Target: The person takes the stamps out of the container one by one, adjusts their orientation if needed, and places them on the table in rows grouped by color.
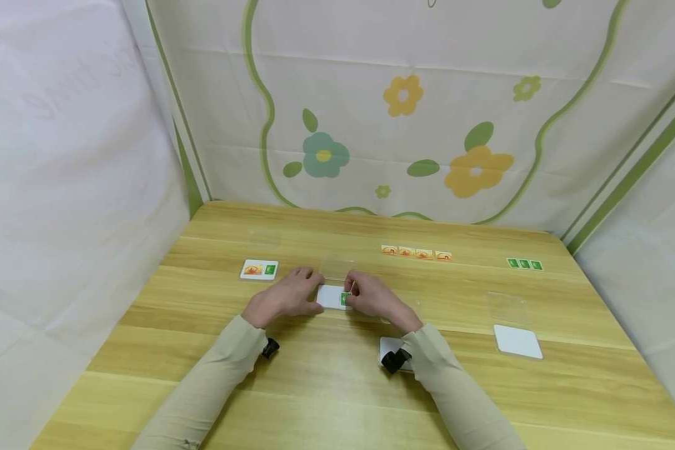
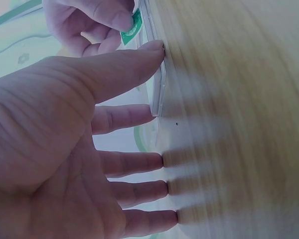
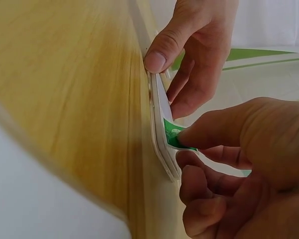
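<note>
A white rectangular case (image 1: 329, 297) with rounded corners lies on the table between the hands. At its left end, my left hand (image 1: 294, 292) holds it by the edges, thumb on the near side and index finger on the far side. The other left fingertips touch the wood. My right hand (image 1: 374, 295) pinches a small green sticker (image 3: 172, 133) between thumb and index finger, over the right end of the case. The sticker bends a little, its edge right at the white surface. A clear plastic cover (image 1: 337, 269) lies just beyond the case.
Farther left lies a white case (image 1: 259, 270) bearing an orange and a green sticker. Orange stickers (image 1: 415, 252) and green stickers (image 1: 524, 264) stand in rows at the back. Another white case (image 1: 518, 341) is at right, and one (image 1: 390, 347) lies partly under the right wrist.
</note>
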Action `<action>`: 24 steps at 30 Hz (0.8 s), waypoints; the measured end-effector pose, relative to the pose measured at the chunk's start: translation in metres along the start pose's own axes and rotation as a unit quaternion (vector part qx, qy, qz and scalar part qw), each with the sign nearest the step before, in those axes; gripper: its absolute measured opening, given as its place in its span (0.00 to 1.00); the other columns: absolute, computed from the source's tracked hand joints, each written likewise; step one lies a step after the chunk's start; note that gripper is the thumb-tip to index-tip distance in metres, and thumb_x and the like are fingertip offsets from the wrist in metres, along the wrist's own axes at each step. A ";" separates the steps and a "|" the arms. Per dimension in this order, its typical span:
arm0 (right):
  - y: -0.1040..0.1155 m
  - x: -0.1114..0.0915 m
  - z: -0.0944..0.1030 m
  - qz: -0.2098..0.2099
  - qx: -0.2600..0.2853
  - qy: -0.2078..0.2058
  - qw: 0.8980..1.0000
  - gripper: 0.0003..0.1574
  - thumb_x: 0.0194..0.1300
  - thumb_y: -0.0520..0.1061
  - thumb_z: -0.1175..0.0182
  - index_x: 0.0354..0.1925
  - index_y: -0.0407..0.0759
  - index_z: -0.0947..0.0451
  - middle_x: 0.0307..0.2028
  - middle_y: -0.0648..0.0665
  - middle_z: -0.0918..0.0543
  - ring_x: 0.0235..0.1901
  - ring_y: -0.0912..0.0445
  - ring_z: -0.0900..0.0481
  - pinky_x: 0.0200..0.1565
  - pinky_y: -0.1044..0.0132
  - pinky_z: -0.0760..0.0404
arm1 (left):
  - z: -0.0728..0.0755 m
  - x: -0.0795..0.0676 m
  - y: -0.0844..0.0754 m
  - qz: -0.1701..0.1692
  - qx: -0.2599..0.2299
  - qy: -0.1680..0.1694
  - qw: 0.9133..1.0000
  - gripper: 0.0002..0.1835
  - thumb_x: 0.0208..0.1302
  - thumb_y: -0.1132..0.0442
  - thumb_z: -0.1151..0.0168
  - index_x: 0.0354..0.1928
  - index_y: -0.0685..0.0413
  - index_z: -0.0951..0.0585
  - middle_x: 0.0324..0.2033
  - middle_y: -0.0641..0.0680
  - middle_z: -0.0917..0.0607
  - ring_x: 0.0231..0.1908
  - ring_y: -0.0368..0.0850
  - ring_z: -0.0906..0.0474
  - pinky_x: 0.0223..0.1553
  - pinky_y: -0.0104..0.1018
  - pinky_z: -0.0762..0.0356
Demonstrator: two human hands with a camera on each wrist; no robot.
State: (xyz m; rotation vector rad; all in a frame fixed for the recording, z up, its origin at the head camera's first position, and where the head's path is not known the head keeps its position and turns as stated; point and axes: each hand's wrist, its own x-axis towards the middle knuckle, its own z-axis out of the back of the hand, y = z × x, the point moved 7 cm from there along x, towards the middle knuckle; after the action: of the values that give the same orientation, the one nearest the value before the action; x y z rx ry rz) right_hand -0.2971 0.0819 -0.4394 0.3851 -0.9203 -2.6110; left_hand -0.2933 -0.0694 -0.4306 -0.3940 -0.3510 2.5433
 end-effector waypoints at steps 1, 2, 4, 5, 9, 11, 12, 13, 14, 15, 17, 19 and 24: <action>0.000 0.000 0.001 0.001 0.003 -0.002 1.000 0.07 0.63 0.38 0.39 0.39 0.46 0.28 0.29 0.47 0.23 0.27 0.56 0.29 0.28 0.66 0.30 | 0.000 0.000 0.000 0.001 0.000 0.000 1.000 0.31 0.64 0.48 0.34 0.64 0.53 0.29 0.65 0.63 0.31 0.67 0.61 0.37 0.65 0.55 0.34; 0.000 0.000 0.002 0.002 0.006 -0.004 1.000 0.07 0.63 0.38 0.40 0.39 0.46 0.27 0.30 0.47 0.23 0.27 0.56 0.29 0.28 0.66 0.30 | -0.001 0.000 0.001 0.003 -0.001 0.002 1.000 0.31 0.64 0.47 0.35 0.65 0.52 0.29 0.66 0.63 0.32 0.67 0.61 0.37 0.66 0.55 0.34; 0.000 -0.001 0.003 0.002 0.013 -0.009 1.000 0.06 0.63 0.38 0.40 0.38 0.46 0.27 0.29 0.47 0.23 0.27 0.56 0.28 0.28 0.66 0.29 | -0.001 0.000 0.001 0.006 -0.004 0.003 1.000 0.31 0.64 0.47 0.35 0.65 0.52 0.29 0.67 0.63 0.33 0.68 0.61 0.38 0.66 0.55 0.35; -0.001 0.000 0.004 0.004 0.016 -0.011 1.000 0.06 0.64 0.38 0.40 0.38 0.46 0.27 0.29 0.47 0.22 0.27 0.56 0.28 0.28 0.66 0.29 | -0.001 0.000 0.001 0.006 -0.005 0.002 1.000 0.31 0.64 0.47 0.35 0.65 0.52 0.29 0.67 0.63 0.33 0.68 0.61 0.39 0.66 0.55 0.35; -0.003 0.000 0.007 0.000 0.034 -0.020 0.999 0.04 0.65 0.38 0.41 0.36 0.46 0.26 0.29 0.47 0.22 0.26 0.56 0.28 0.27 0.67 0.29 | -0.001 0.001 0.001 0.009 -0.005 0.004 1.000 0.31 0.64 0.47 0.35 0.65 0.51 0.29 0.68 0.63 0.33 0.69 0.61 0.39 0.67 0.56 0.36; -0.005 0.000 0.008 -0.003 0.038 -0.024 0.999 0.04 0.65 0.38 0.41 0.36 0.46 0.25 0.29 0.47 0.22 0.26 0.56 0.28 0.27 0.67 0.29 | -0.002 0.001 0.001 0.009 -0.001 0.003 1.000 0.31 0.64 0.47 0.35 0.65 0.51 0.29 0.67 0.62 0.33 0.69 0.61 0.39 0.67 0.55 0.35; -0.005 0.000 0.009 -0.005 0.040 -0.025 0.999 0.04 0.66 0.38 0.41 0.36 0.46 0.25 0.29 0.47 0.22 0.26 0.56 0.28 0.26 0.67 0.29 | -0.002 0.001 0.001 0.009 -0.001 0.003 1.000 0.31 0.64 0.47 0.35 0.65 0.51 0.29 0.67 0.62 0.32 0.69 0.61 0.39 0.66 0.55 0.35; -0.006 0.000 0.010 -0.006 0.040 -0.026 0.999 0.03 0.66 0.38 0.41 0.36 0.46 0.25 0.29 0.47 0.22 0.26 0.56 0.28 0.26 0.67 0.29 | -0.002 0.001 0.001 0.010 -0.001 0.002 1.000 0.31 0.64 0.47 0.34 0.64 0.51 0.29 0.67 0.62 0.32 0.68 0.61 0.38 0.66 0.55 0.35; -0.006 0.000 0.011 -0.007 0.041 -0.026 0.999 0.04 0.66 0.38 0.41 0.36 0.46 0.25 0.29 0.47 0.22 0.27 0.56 0.28 0.27 0.67 0.28 | -0.001 0.001 0.001 0.009 -0.001 0.001 1.000 0.31 0.64 0.47 0.34 0.64 0.51 0.29 0.66 0.62 0.32 0.68 0.60 0.38 0.66 0.54 0.34; -0.006 0.000 0.012 -0.008 0.043 -0.026 0.999 0.03 0.66 0.38 0.41 0.36 0.47 0.25 0.30 0.47 0.22 0.27 0.55 0.28 0.27 0.67 0.28 | -0.001 0.001 0.001 0.009 -0.001 0.001 1.000 0.30 0.63 0.47 0.34 0.64 0.51 0.28 0.66 0.62 0.32 0.68 0.60 0.38 0.65 0.54 0.34; -0.006 -0.001 0.014 -0.008 0.050 -0.025 0.998 0.03 0.66 0.38 0.41 0.36 0.46 0.25 0.30 0.46 0.22 0.28 0.55 0.27 0.28 0.66 0.28 | -0.001 0.001 0.001 0.009 -0.002 0.000 1.000 0.31 0.63 0.47 0.34 0.64 0.51 0.28 0.66 0.62 0.32 0.68 0.60 0.38 0.65 0.54 0.34; -0.006 -0.001 0.017 -0.008 0.054 -0.026 0.998 0.03 0.66 0.37 0.41 0.37 0.45 0.25 0.31 0.46 0.22 0.29 0.55 0.27 0.29 0.66 0.27 | -0.001 0.001 0.000 0.007 0.000 -0.002 1.000 0.31 0.63 0.48 0.34 0.64 0.52 0.28 0.66 0.63 0.32 0.67 0.61 0.37 0.65 0.55 0.34; -0.009 -0.003 0.026 -0.003 0.047 -0.034 0.998 0.03 0.66 0.37 0.42 0.38 0.43 0.25 0.31 0.46 0.21 0.29 0.55 0.26 0.30 0.67 0.26 | -0.002 0.001 0.000 0.001 0.002 -0.003 1.000 0.31 0.63 0.48 0.34 0.64 0.52 0.29 0.67 0.64 0.32 0.67 0.62 0.37 0.66 0.55 0.35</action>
State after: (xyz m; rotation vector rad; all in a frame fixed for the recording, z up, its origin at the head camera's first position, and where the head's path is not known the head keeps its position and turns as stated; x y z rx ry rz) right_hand -0.3062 0.1035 -0.4255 0.3246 -1.0679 -2.6087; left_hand -0.2938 -0.0689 -0.4325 -0.3844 -0.3474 2.5484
